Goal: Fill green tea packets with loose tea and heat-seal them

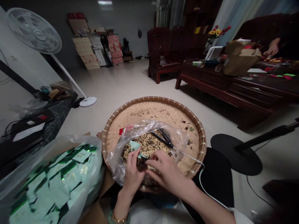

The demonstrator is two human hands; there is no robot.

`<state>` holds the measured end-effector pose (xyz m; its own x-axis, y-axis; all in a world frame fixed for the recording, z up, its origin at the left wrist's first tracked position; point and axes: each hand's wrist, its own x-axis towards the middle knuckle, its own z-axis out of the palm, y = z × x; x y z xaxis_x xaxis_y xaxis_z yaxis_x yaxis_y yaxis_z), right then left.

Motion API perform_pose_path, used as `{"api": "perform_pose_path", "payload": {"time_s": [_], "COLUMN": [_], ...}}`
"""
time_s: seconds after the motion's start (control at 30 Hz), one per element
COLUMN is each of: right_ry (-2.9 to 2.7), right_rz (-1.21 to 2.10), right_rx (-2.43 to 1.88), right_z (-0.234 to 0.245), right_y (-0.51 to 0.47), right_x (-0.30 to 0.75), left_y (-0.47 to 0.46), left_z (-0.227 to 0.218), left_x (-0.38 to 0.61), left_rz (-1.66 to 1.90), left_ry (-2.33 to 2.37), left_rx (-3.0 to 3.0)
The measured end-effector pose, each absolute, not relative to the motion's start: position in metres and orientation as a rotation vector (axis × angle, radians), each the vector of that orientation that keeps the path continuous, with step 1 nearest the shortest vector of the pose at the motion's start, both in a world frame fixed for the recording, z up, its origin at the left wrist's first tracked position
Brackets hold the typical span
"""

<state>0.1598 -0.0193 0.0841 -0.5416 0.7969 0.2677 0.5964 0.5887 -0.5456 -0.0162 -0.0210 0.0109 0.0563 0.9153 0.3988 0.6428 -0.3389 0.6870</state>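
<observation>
At the near left, a clear plastic bag (92, 161) spills a heap of mint-green foil-edged sachets (58, 186), and it sits over a cardboard box (106, 186) at the person's lap. Just right of it, the left hand (133, 174), with a gold bracelet and a jade bangle at the wrist, is clenched in a pinch on a torn mint-green sachet (134, 145). Both hands work inside a second clear plastic bag (137, 130), which lies in a round woven bamboo tray (151, 100) and holds a speckled mix of dried grains and dark leaves (149, 144). Black scissors (163, 138) lie on the mix. The right hand (168, 175) is curved and loose, fingertips down by the mix, gripping nothing visible. A white cable (201, 174) runs past it. Far right, a co-worker's hand (271, 48) reaches over a dark carved wooden desk (224, 84) bearing a cardboard box (240, 59).
</observation>
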Motion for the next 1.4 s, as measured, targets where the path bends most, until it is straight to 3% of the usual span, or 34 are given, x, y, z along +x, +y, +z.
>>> {"api": "perform_pose_path", "payload": {"time_s": [0.23,0.5,0.7,1.07,1.4], "right_ry": [-2.295,-1.911,-1.932,-1.979,-2.182], "right_rz": [0.581,1.049,1.519,1.236,1.249], "right_rx": [-1.190,-1.067,-1.056,-1.106,-0.934], "right_z": [0.060,0.068,0.064,0.065,0.067], "right_y": [-0.003,0.025,0.037,0.045,0.043], "right_x": [0.148,0.177,0.183,0.188,0.185], "left_y": [-0.019,-0.010,-0.011,-0.011,-0.003], "left_z": [0.015,0.022,0.035,0.032,0.043], "left_x": [-0.009,-0.025,-0.014,-0.012,-0.004], "left_rz": [1.147,1.024,1.018,1.010,0.993], "left_ry": [1.569,1.454,1.322,1.368,1.372], "left_rx": [1.989,1.389,1.176,1.222,1.244]}}
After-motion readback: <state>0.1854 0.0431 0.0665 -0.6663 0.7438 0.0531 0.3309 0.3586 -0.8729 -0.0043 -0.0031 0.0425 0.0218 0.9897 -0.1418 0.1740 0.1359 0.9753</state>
